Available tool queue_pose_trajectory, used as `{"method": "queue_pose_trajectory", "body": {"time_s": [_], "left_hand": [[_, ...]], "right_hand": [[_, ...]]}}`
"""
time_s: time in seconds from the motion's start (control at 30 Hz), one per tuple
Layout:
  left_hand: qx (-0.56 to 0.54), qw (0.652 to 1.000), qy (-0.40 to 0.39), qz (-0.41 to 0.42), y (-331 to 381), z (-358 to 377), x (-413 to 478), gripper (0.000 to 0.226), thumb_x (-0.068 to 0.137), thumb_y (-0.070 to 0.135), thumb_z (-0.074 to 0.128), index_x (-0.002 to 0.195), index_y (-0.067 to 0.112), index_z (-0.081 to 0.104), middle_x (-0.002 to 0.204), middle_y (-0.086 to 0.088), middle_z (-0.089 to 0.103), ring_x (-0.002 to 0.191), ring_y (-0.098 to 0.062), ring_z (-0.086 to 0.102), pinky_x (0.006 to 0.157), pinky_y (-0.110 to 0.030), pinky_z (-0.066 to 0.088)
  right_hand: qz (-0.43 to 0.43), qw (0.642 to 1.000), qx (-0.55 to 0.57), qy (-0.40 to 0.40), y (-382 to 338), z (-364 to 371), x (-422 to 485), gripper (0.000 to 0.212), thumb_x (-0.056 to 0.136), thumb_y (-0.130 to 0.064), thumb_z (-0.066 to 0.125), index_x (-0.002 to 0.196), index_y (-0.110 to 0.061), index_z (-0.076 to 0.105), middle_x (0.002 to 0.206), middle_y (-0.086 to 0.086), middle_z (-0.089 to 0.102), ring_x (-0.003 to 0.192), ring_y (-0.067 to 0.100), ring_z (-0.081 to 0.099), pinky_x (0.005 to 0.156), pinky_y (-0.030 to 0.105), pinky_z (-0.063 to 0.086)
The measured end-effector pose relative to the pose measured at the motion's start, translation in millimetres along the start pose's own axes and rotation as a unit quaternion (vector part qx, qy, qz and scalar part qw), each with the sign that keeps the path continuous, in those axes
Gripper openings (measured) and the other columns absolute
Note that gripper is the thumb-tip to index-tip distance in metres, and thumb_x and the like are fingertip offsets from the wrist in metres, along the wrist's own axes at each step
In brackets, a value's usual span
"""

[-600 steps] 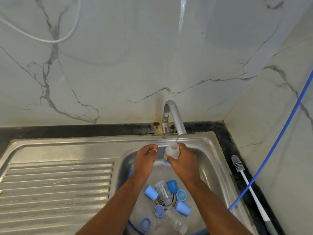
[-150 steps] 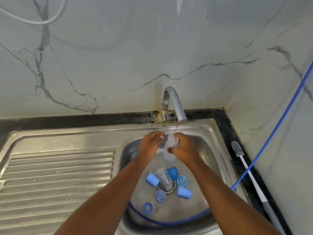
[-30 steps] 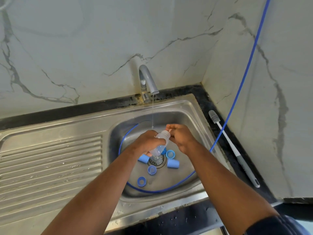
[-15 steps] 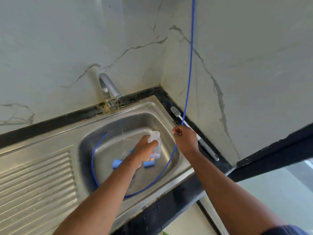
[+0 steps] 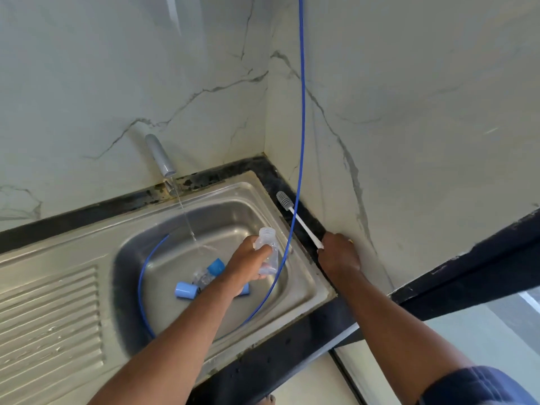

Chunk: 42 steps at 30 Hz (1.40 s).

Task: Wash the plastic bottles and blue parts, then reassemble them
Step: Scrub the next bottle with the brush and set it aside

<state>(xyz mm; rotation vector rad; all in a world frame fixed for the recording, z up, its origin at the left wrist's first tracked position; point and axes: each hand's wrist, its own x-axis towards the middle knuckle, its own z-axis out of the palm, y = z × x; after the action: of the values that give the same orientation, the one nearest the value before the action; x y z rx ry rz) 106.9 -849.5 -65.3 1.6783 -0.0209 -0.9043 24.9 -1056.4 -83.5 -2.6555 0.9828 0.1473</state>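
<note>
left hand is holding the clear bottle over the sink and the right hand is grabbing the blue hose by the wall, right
Not quite. The left hand does hold the clear bottle over the sink, but the right hand grips the handle of the white bottle brush lying by the wall, not the blue hose. The head view shows it.

Veined white marble walls (image 5: 102, 68) meet at a corner above a dark stone counter (image 5: 277, 358). A stainless steel sink (image 5: 310, 277) with a ribbed drainboard (image 5: 49, 317) is set into it.
</note>
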Motion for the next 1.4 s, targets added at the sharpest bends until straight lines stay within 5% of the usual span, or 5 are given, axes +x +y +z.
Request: {"method": "queue_pose_trajectory", "body": {"time_s": [0.6,0.83,1.03,1.3,1.4], "left_hand": [[-0.076,0.997,-0.001,0.002,-21.7,-31.1,-12.3,0.036,0.098,0.03,0.058,0.131,0.022,0.051,0.122,-0.013,0.059,0.107,-0.029,0.067,0.069,-0.035,0.061],[-0.042,0.996,-0.075,0.025,-29.1,8.1,-20.5,0.01,0.099,0.024,0.053,0.109,0.027,0.054,0.117,-0.014,0.063,0.091,-0.027,0.068,0.067,-0.035,0.061],[-0.123,0.989,-0.055,0.057,-27.2,-14.5,-23.5,0.009,0.098,0.023,0.053,0.096,0.016,0.058,0.088,-0.016,0.058,0.066,-0.024,0.057,0.066,-0.041,0.05],[-0.276,0.958,0.025,0.08,-23.7,-116.0,-41.0,0.049,0.074,0.044,0.069,0.109,0.009,0.064,0.089,-0.01,0.066,0.067,-0.024,0.065,0.058,-0.032,0.055],[-0.339,0.934,0.078,0.08,-25.4,-149.1,-48.2,0.044,0.095,0.051,0.055,0.104,0.009,0.063,0.081,-0.011,0.067,0.059,-0.022,0.06,0.053,-0.03,0.049]], "right_hand": [[0.155,0.95,0.268,-0.031,-15.0,-16.3,-78.6,0.015,0.089,-0.01,0.048,0.081,-0.004,0.059,0.069,0.012,0.064,0.052,0.027,0.058,0.049,0.033,0.048],[0.211,0.908,0.361,-0.014,-19.0,-21.2,-149.5,0.017,0.094,-0.014,0.051,0.09,-0.002,0.062,0.064,0.011,0.062,0.047,0.022,0.055,0.045,0.03,0.049],[0.111,0.947,0.298,0.046,-32.3,-11.6,-182.5,0.036,0.1,-0.047,0.05,0.077,-0.019,0.053,0.061,0.001,0.059,0.049,0.017,0.051,0.047,0.032,0.044],[-0.131,0.966,0.207,-0.077,-82.0,19.0,-157.6,0.019,0.102,-0.044,0.05,0.089,-0.031,0.052,0.066,-0.003,0.057,0.061,0.009,0.054,0.065,0.036,0.047],[-0.217,0.952,0.182,-0.113,-104.0,27.0,-148.3,0.012,0.103,-0.041,0.048,0.092,-0.037,0.044,0.069,-0.006,0.061,0.06,0.009,0.054,0.06,0.032,0.044]]}}
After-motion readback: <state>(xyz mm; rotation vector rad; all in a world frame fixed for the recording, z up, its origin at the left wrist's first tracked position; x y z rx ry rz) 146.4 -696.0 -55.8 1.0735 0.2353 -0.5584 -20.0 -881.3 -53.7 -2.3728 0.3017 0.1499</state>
